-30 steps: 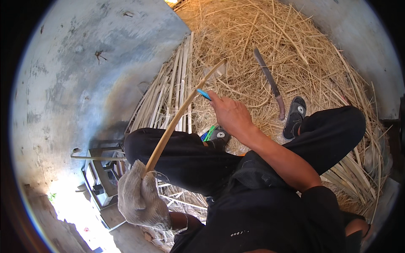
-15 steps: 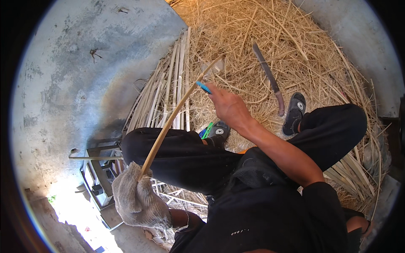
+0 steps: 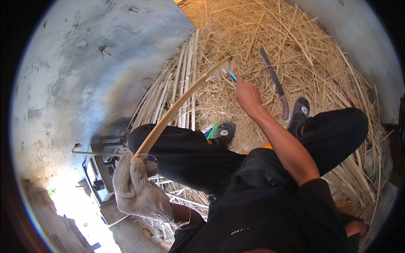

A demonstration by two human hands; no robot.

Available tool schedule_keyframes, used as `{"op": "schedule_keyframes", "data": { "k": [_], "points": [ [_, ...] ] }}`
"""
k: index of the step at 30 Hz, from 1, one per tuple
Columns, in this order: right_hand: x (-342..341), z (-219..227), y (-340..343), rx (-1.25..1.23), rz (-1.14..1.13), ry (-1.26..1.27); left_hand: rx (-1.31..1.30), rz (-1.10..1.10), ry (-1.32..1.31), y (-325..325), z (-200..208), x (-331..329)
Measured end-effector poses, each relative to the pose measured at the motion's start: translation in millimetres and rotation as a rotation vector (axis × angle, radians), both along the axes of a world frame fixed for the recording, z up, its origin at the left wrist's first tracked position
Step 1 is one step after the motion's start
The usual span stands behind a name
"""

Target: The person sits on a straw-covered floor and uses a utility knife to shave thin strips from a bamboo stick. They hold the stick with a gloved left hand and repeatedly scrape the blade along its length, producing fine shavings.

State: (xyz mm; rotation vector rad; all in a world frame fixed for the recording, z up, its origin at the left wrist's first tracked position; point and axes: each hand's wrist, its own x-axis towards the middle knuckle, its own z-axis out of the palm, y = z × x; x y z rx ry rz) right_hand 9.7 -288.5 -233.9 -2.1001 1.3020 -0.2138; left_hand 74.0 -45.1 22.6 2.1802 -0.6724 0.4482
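Note:
My left hand [image 3: 139, 189], in a pale knitted glove, is closed round the near end of a long, bent bamboo strip [image 3: 177, 106]. The strip slants up and away to the right, over my left knee. A thin curled sliver [image 3: 148, 155] stands out beside the glove. My bare right hand [image 3: 248, 96] grips a slim blue-handled tool [image 3: 232, 76] near the strip's far end. That tool's working end is too small and blurred to make out, and I cannot tell whether it touches the strip.
A machete [image 3: 273, 80] lies on the heap of straw-like shavings [image 3: 253, 33], beyond my right shoe [image 3: 299, 111]. Long split strips [image 3: 185, 80] are stacked along the left wall [image 3: 84, 84]. Another bundle [image 3: 352, 181] lies by my right leg. A dark frame [image 3: 99, 173] stands at left.
My right hand has moved away from me and to the right along the strip with the blue-handled tool. The strip's near end and my gloved hand have shifted slightly; a curled sliver now shows there.

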Motion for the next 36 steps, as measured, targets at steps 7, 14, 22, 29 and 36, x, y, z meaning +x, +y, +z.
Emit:
{"op": "schedule_keyframes", "data": {
  "k": [7, 14, 22, 29, 36],
  "points": [
    [-7.2, 119.6, 52.4, 0.115, 0.185, -0.577, -0.392, -0.137, 0.066, -13.2, -0.2, -3.5],
    [9.8, 174.5, 93.6, 0.157, 0.463, -1.023, -0.423, -0.101, 0.180, 5.0, 9.8, -4.3],
    [12.3, 172.4, 94.3, 0.163, 0.509, -0.935, -0.429, -0.383, 0.155, 21.3, 8.4, 10.0],
    [-15.6, 198.0, 120.8, 0.024, 0.475, -0.937, -0.410, -0.040, 0.287, 16.2, 4.0, -5.4],
    [-33.3, 196.0, 155.5, -0.090, 0.548, -0.831, -0.499, -0.196, 0.386, 11.0, 4.7, -12.0]
  ]
}}
